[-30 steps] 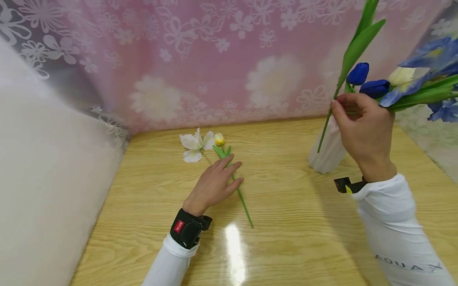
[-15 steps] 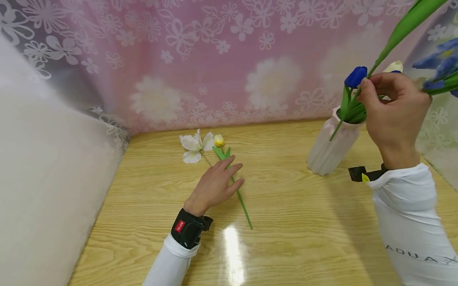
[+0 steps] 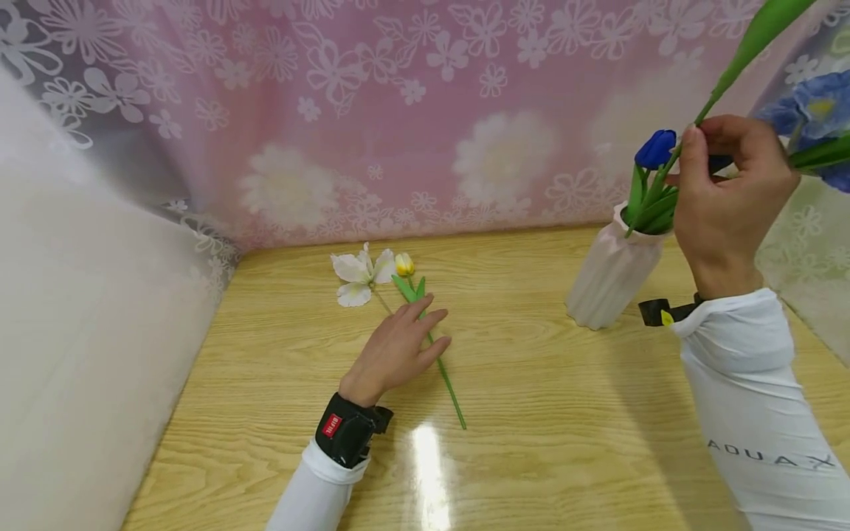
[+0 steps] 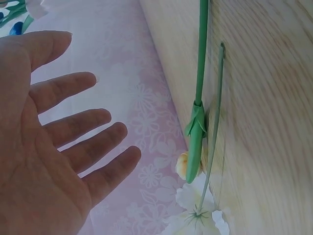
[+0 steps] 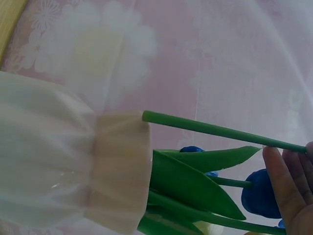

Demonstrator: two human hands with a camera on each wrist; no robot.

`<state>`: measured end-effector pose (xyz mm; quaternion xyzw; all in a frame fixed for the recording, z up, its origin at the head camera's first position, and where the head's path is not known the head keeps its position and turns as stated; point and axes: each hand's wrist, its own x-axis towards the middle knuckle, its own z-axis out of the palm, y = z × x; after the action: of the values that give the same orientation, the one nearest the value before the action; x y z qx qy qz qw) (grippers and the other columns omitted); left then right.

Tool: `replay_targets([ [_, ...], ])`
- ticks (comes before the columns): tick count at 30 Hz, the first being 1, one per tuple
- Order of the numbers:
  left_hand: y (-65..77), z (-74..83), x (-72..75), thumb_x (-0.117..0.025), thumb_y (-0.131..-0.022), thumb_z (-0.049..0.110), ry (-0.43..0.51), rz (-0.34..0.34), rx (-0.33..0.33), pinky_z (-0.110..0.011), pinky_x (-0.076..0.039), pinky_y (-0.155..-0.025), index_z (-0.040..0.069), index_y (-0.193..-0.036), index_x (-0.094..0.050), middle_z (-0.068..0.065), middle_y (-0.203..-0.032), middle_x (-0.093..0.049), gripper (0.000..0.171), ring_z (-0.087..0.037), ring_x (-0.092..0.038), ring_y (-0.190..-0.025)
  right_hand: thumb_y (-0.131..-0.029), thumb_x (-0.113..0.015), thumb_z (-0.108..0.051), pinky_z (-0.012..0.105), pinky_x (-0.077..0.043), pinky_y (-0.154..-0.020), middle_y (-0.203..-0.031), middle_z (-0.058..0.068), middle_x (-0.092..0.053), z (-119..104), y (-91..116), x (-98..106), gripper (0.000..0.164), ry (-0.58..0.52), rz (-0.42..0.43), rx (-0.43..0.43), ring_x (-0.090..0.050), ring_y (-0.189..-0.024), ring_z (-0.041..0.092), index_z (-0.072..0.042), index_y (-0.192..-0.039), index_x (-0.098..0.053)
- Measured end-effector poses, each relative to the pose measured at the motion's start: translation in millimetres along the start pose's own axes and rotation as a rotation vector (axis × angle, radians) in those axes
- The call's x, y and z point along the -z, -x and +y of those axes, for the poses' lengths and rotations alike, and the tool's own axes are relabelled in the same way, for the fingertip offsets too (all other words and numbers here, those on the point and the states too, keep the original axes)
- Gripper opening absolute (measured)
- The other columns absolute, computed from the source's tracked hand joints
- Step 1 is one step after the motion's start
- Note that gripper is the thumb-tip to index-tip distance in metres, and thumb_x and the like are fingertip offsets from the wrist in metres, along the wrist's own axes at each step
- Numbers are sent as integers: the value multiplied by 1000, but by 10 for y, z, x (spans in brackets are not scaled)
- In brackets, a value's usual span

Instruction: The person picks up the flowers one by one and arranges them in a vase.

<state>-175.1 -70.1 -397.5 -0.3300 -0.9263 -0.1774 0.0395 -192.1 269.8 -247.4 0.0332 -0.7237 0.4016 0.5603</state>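
Observation:
My right hand [image 3: 733,195] pinches a long green flower stem [image 5: 220,131] between thumb and fingers beside the mouth of a white fluted vase [image 3: 611,276]. In the right wrist view the stem's lower end lies right at the vase rim. Its leaf runs up past the top of the head view, and the bloom is out of sight. A blue tulip [image 3: 656,150] with green leaves stands in the vase. Above the table, my left hand [image 3: 395,346] is spread with straight, empty fingers. Beneath it lie a yellow-and-white tulip [image 3: 405,264] and a white open-petalled flower [image 3: 355,273].
Large blue irises [image 3: 820,110] reach out at the far right, behind my right hand. A pink floral curtain [image 3: 372,147] hangs along the back edge of the wooden table [image 3: 518,413]. White cloth [image 3: 80,310] borders the left side.
My right hand has moved right with the stem, bringing its lower end from in front of the vase up to the rim. The left hand stays almost still.

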Motion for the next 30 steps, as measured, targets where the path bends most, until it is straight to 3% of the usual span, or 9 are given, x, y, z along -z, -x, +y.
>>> replay_targets([
  [4, 1, 2, -2, -52, -99, 39, -1, 0, -1, -50, -41, -97, 11, -135, -56, -14, -146, -39, 45, -33, -46, -126, -93, -62, -21, 10, -49, -65, -86, -11, -64, 15, -14, -5, 14, 16, 20, -18, -62, -78, 6, -10, -100, -70],
  [8, -2, -5, -13, -52, -99, 39, -3, 3, 2, -50, -41, -97, 12, -135, -56, -14, -146, -39, 45, -33, -46, -125, -94, -61, -24, 11, -49, -67, -87, -18, -60, 27, -35, -19, 22, 37, 33, 8, -61, -79, 5, -6, -102, -70],
  [13, -9, -11, -34, -51, -99, 39, 6, 0, 7, -50, -41, -98, 11, -134, -56, -14, -147, -39, 45, -33, -46, -125, -94, -61, -28, 8, -48, -68, -88, -23, -58, 44, -54, -38, 23, 90, 41, 42, -60, -79, 2, -8, -101, -71],
  [21, -23, -5, -35, -52, -99, 37, 6, 14, 0, -50, -42, -96, 10, -133, -57, -15, -146, -40, 44, -34, -48, -123, -90, -65, -33, 8, -44, -69, -87, -4, -70, 94, -28, -26, 22, 145, 7, 30, -57, -73, -9, -14, -96, -76],
  [30, -33, -5, -51, -53, -99, 38, 11, 19, 1, -49, -43, -96, 10, -132, -58, -15, -145, -41, 44, -33, -49, -122, -89, -67, -33, 9, -47, -73, -92, 13, -72, 140, -14, -6, 31, 205, -91, -33, -53, -69, -17, -6, -101, -76],
])
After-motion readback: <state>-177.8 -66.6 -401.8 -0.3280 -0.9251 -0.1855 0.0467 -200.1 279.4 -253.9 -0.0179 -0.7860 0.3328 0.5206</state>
